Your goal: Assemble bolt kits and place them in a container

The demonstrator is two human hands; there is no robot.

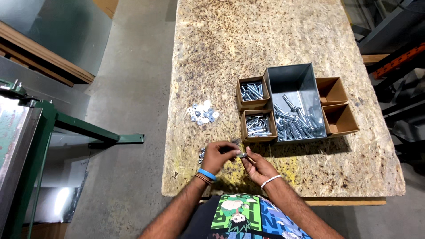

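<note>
Near table edge, both hands: left hand [218, 156], right hand [256, 166] pinch bolt [243, 155].

On the bench [283, 35], a metal bin [294, 104] of bolts sits beyond the fingers [234, 150] and to their right, two small boxes [255, 110] against its left, two against its right; washers [202, 113] lie beyond-left.

Chipboard table [274, 40] on grey concrete floor [133, 88], green machine frame [66, 126] beside.
</note>
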